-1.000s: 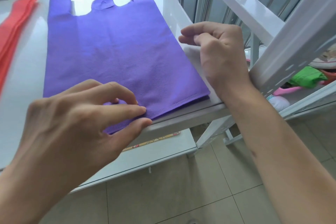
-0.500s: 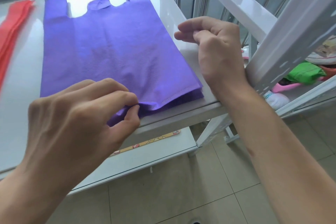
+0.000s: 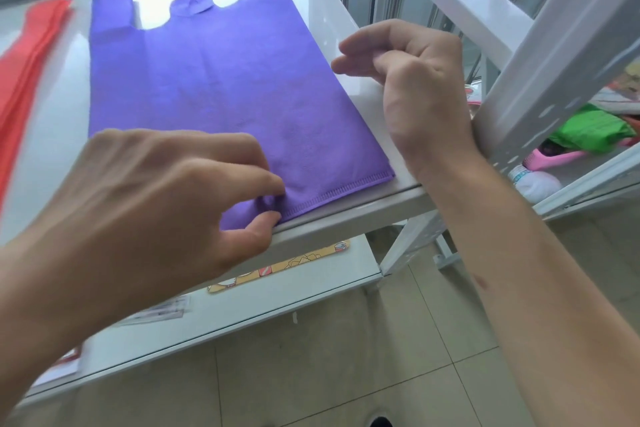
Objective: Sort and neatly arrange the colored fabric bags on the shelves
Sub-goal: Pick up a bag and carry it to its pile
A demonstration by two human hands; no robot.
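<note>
Purple fabric bags lie flat as one stack on the white shelf, its two handles pointing to the far rail; how many bags the stack holds cannot be told. Left of the stack, apart from it, one pile of red bags runs along the shelf. The stack's stitched bottom hem sits just at the shelf's near edge, and a strip of bare shelf shows along its right side. Two hands work here: the left hand pinches the hem near the stack's near-left corner between thumb and fingertips, bunching the cloth a little; the right hand hovers with curled fingers just off the stack's right edge, and whether it grips any cloth cannot be told. Right of the stack, a white slanted upright stands close against the right wrist. Beyond that upright lie a green bag and a pink object. Below the stack, a lower shelf carries one yellow printed strip.
</note>
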